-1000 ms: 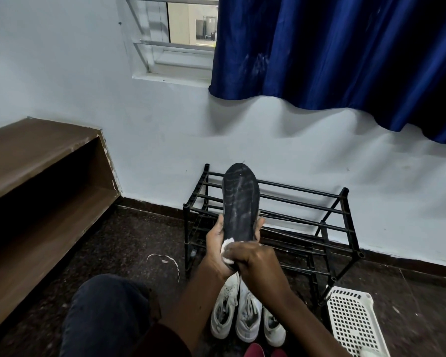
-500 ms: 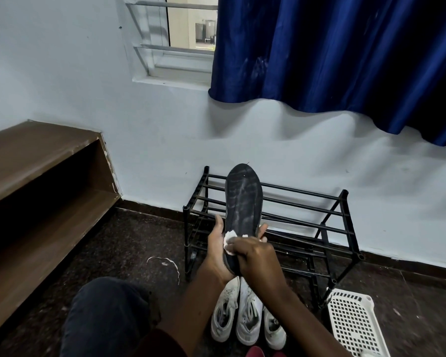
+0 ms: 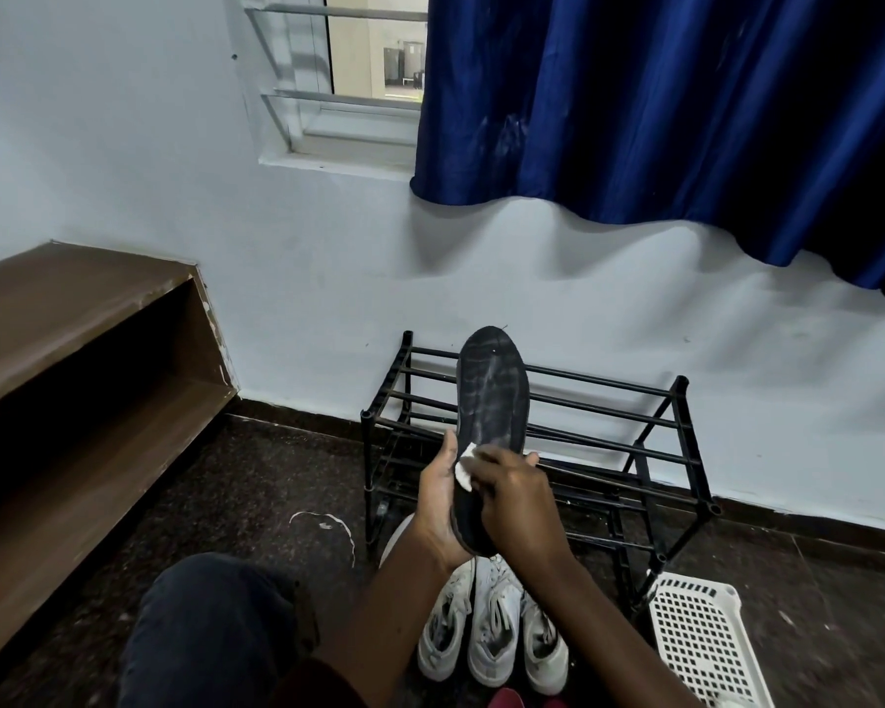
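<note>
A black shoe [image 3: 491, 396] is held up with its dusty sole facing me and its toe pointing up. My left hand [image 3: 438, 508] grips it round the heel end from the left. My right hand [image 3: 517, 503] lies across the lower sole and presses a small white cloth [image 3: 465, 465] against it; only a corner of the cloth shows between the two hands.
A black metal shoe rack [image 3: 629, 452] stands against the white wall behind the shoe. Three white sneakers [image 3: 491, 636] lie on the dark floor below my hands. A white perforated basket [image 3: 706, 646] sits at lower right. A brown wooden shelf [image 3: 72, 360] runs along the left.
My right hand and the white cloth have slid a little up the sole. The shoe stays upright in my left hand.
</note>
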The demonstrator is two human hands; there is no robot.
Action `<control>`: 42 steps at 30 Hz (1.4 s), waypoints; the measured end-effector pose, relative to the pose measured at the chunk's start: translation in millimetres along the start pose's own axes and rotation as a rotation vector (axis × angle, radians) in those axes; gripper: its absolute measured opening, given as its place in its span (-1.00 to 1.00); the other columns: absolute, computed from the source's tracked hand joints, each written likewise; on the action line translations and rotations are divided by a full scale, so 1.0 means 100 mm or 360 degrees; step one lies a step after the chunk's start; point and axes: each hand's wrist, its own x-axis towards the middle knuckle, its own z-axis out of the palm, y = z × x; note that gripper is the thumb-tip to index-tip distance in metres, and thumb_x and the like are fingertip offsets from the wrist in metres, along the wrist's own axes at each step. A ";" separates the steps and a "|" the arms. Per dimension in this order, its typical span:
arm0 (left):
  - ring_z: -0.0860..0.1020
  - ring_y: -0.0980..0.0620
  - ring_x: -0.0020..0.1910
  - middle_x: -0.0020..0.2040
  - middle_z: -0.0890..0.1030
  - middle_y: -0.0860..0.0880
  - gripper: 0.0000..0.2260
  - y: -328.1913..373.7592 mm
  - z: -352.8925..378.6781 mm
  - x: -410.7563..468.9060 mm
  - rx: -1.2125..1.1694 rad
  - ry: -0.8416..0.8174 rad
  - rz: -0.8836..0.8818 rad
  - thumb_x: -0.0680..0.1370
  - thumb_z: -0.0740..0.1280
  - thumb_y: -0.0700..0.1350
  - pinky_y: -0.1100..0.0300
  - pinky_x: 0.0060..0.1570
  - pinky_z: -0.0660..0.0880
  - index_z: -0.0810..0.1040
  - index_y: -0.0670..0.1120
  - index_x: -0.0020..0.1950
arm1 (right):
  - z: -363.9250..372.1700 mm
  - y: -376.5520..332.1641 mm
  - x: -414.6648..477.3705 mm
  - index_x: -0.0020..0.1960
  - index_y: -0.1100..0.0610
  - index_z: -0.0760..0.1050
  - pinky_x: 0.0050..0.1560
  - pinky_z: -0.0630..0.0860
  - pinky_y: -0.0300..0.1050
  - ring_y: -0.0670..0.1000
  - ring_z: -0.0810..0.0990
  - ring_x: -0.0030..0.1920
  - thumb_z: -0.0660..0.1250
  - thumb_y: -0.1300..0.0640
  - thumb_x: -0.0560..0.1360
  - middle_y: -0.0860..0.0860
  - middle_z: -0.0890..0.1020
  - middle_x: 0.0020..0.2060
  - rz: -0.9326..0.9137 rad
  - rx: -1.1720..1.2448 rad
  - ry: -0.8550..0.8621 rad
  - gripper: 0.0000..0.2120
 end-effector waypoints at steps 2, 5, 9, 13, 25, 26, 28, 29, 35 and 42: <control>0.52 -0.14 0.25 0.20 0.56 -0.23 -0.35 0.02 -0.03 0.03 0.0019 0.0011 0.0050 0.49 0.16 0.31 -0.07 0.27 0.39 0.50 -0.20 0.30 | -0.02 -0.09 -0.11 -0.24 0.17 0.67 -0.23 0.56 -0.19 0.06 0.66 -0.19 0.33 0.45 0.20 0.06 0.68 -0.18 -0.0135 0.0008 0.0029 -0.73; 0.49 -0.17 0.24 0.19 0.56 -0.22 -0.36 0.06 -0.12 0.05 -0.0083 0.0056 0.0129 0.52 0.11 0.30 -0.11 0.24 0.41 0.58 -0.23 0.20 | -0.06 -0.12 -0.29 -0.26 0.16 0.65 -0.26 0.57 -0.18 -0.02 0.64 -0.23 0.40 0.48 0.17 0.02 0.67 -0.27 -0.0348 0.0097 0.0039 -0.72; 0.46 -0.20 0.27 0.25 0.53 -0.24 -0.34 0.06 -0.18 0.04 -0.0127 0.0075 0.0127 0.53 0.09 0.31 -0.14 0.18 0.43 0.58 -0.23 0.20 | -0.09 -0.08 -0.43 -0.26 0.11 0.59 -0.32 0.48 -0.21 -0.11 0.58 -0.27 0.37 0.44 0.21 -0.07 0.64 -0.27 -0.0324 0.0158 -0.0097 -0.74; 0.55 -0.20 0.17 0.19 0.56 -0.26 -0.33 -0.01 -0.15 -0.01 0.0021 -0.0015 -0.0014 0.54 0.03 0.29 -0.07 0.21 0.45 0.60 -0.24 0.18 | -0.08 0.02 -0.21 -0.31 0.13 0.62 -0.42 0.51 -0.21 -0.03 0.62 -0.35 0.30 0.38 0.19 -0.01 0.66 -0.34 -0.0126 -0.0001 0.0000 -0.79; 0.56 -0.20 0.16 0.26 0.52 -0.24 -0.26 0.02 -0.20 -0.01 -0.0140 0.0063 0.0090 0.51 0.03 0.38 -0.10 0.10 0.50 0.55 -0.22 0.24 | -0.03 -0.05 -0.49 -0.24 0.09 0.59 -0.35 0.43 -0.25 -0.13 0.53 -0.32 0.39 0.38 0.27 -0.11 0.60 -0.31 -0.0287 0.0237 -0.0126 -0.79; 0.55 -0.20 0.16 0.30 0.48 -0.26 -0.25 0.02 -0.19 -0.01 -0.0164 0.0069 0.0103 0.50 0.02 0.39 -0.08 0.07 0.52 0.50 -0.22 0.30 | -0.05 -0.03 -0.51 -0.22 0.08 0.59 -0.34 0.43 -0.26 -0.12 0.55 -0.31 0.39 0.37 0.28 -0.12 0.60 -0.29 -0.0306 0.0221 -0.0146 -0.79; 0.50 -0.21 0.22 0.38 0.40 -0.26 -0.23 0.00 -0.17 -0.01 -0.0182 0.0054 0.0105 0.49 0.01 0.39 -0.05 0.07 0.52 0.39 -0.19 0.40 | -0.08 0.04 -0.47 -0.21 0.10 0.60 -0.29 0.45 -0.27 -0.08 0.58 -0.29 0.37 0.37 0.27 -0.09 0.62 -0.27 -0.0302 0.0156 -0.0149 -0.79; 0.46 -0.20 0.26 0.40 0.37 -0.26 -0.22 -0.01 -0.15 -0.01 -0.0174 0.0032 0.0092 0.47 0.02 0.40 -0.06 0.11 0.50 0.37 -0.18 0.42 | -0.10 0.06 -0.42 -0.23 0.11 0.61 -0.27 0.43 -0.29 -0.06 0.58 -0.30 0.36 0.38 0.27 -0.07 0.62 -0.28 -0.0268 0.0092 -0.0135 -0.81; 0.44 -0.14 0.32 0.36 0.44 -0.21 -0.29 -0.09 -0.07 0.03 -0.0024 0.0066 0.0061 0.42 0.17 0.32 -0.04 0.26 0.41 0.45 -0.16 0.37 | -0.01 0.01 -0.23 -0.32 0.16 0.57 -0.39 0.26 -0.31 0.00 0.52 -0.42 0.36 0.49 0.16 0.00 0.59 -0.38 0.0160 -0.0118 0.0033 -0.74; 0.58 -0.13 0.09 0.10 0.61 -0.24 -0.42 -0.02 -0.11 0.08 -0.0066 0.0125 0.0204 0.47 0.21 0.22 0.06 0.10 0.49 0.63 -0.27 0.09 | -0.02 -0.25 -0.51 -0.41 0.13 0.53 -0.46 0.29 -0.33 -0.10 0.53 -0.46 0.41 0.47 0.13 -0.02 0.59 -0.46 0.0263 0.0106 0.0114 -0.74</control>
